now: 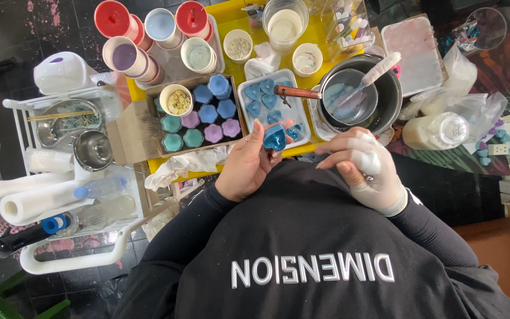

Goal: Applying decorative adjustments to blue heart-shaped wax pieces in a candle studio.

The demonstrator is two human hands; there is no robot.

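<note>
Your left hand [248,164] is raised palm-up with fingers curled in a pinch; your gloved right hand [366,168] hovers beside it, fingers bent inward

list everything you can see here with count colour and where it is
heart piece: 1, glittery blue, in left hand
heart tray: 1, white, blue hearts, table centre
flower box: 1, cardboard, blue, teal, purple flowers, left of tray
pot: 1, dark metal, right of tray
pan: 1, small, wooden handle, in pot
candle cups: six, red, purple, pale blue, top left
rolls: 2, white, left cart
left hand: bare
right hand: white glove
</note>
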